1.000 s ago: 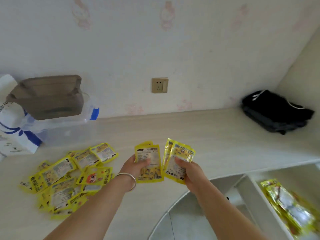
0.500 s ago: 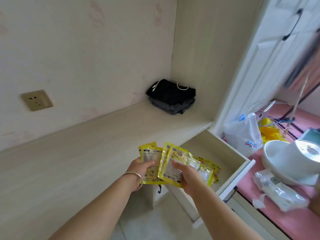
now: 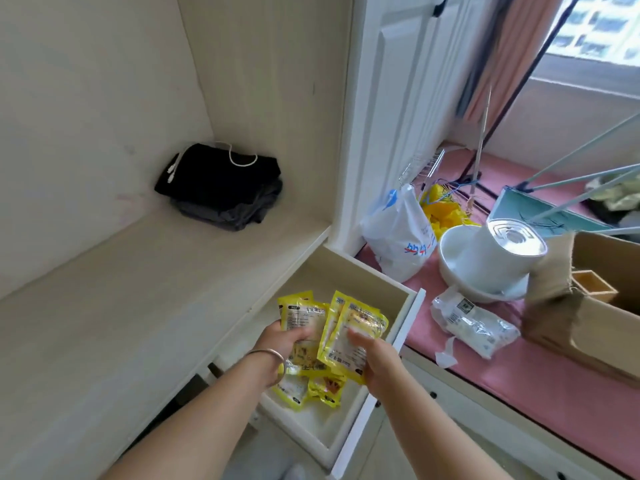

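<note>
**A:** Left hand, quick?

**B:** Left hand (image 3: pixel 280 341) has its fingers curled round the lower half of the left bunch of packets (image 3: pixel 303 317), which are yellow and fanned, label side up. There's a bangle (image 3: pixel 273 356) on that wrist.

**A:** Right?

**B:** Right hand (image 3: pixel 377 362) grasps the right bunch of packets (image 3: pixel 356 327), also yellow. The thumb is across the front and the fingers are behind. The two bunches overlap a little at their inner edges.

**A:** Where are they, relative to the furniture?

**B:** Both bunches are held in the air over the open drawer (image 3: pixel 412 299), above its middle, touching neither the floor nor the walls. The drawer is pulled out from under the desk top (image 3: pixel 121 306).

**A:** Anything in the drawer?

**B:** Loose packets (image 3: pixel 311 386), same yellow kind, lie flat on the drawer floor toward the edge that runs under the desk. They're right below the hands and partly hidden by them, so I can't count them.

**A:** Rest of the scene?

**B:** Folded black clothes (image 3: pixel 221 181) sit in the far corner of the desk top, against both walls, with a white cord (image 3: pixel 242 161) lying on top.
- The pink mat (image 3: pixel 519 382) is past the drawer front.
- A white plastic bag (image 3: pixel 398 237) stands at the mat's far left edge, by the cabinet door.
- A white appliance (image 3: pixel 491 258) is just beside the bag.
- A clear wrapped pack (image 3: pixel 471 323) lies near the mat's edge closest to the drawer.
- A cardboard box (image 3: pixel 588 327) with its flaps open is further right, close to the appliance.
</note>
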